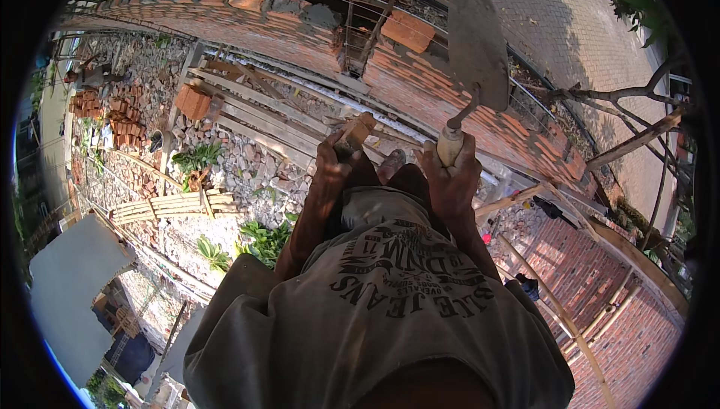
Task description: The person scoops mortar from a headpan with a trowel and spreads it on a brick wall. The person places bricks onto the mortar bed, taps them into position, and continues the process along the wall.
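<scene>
My right hand (455,184) is wrapped round the wooden handle of a trowel (478,49). The trowel's wide grey blade points away from me, over the brick wall (420,82). To the left, my left hand (330,161) is closed on a small, tan-orange piece of brick (359,130), held in front of my body. Both hands are apart from the wall. On the wall's top lies a single orange brick (408,31), beside upright poles. Grey mortar (321,16) covers part of the wall's top further left.
Wooden planks (262,120) run along the wall's near side. Another brick stack (193,101) stands on them. Rubble (259,165) and a bundle of bamboo poles (176,206) lie at left. Branches (637,97) reach in at right, and bamboo poles (562,311) cross another brick wall (592,259).
</scene>
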### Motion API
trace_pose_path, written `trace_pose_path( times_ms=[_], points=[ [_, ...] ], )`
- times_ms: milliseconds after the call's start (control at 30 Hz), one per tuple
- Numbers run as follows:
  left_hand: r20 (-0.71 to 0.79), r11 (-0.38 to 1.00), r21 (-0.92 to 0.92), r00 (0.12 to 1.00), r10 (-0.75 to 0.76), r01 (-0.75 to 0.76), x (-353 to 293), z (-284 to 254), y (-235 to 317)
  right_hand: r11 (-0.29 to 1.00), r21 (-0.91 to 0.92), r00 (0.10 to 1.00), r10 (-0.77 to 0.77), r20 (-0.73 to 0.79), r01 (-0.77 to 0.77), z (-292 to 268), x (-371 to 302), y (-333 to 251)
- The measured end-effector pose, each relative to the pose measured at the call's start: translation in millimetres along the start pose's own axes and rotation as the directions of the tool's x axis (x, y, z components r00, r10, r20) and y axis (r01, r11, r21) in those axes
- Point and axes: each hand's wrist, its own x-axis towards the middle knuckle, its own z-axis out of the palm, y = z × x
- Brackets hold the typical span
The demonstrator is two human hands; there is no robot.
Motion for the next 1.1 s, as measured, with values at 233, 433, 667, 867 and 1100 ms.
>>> trace_pose_path(
  times_ms=[233,433,667,867,1100],
  points=[
    [-0.127,0.957,0.075,0.95,0.286,-0.278,8.9,0.8,-0.5,0.934,-0.337,0.954,-0.011,0.298,0.116,31.8,3.7,30.0],
    [-0.042,0.924,-0.307,0.967,-0.25,0.226,-0.7,1.7,-25.7,0.992,0.078,0.995,0.1,-0.002,-0.1,4.2,5.4,-2.1],
    [-0.027,0.836,-0.509,0.966,-0.257,0.208,10.2,-4.5,-5.7,0.9,-0.421,0.933,0.049,0.357,0.114,38.2,-1.7,35.4],
    [-0.071,0.934,-0.261,0.96,-0.27,0.243,6.3,-14.0,35.4,0.954,-0.297,0.999,0.042,0.019,-0.034,8.7,5.1,-4.0],
    [0.082,0.837,-0.482,0.965,-0.25,0.258,16.6,-9.9,0.3,0.963,-0.257,0.97,-0.019,0.244,0.083,38.3,-4.0,25.1]
  ],
)
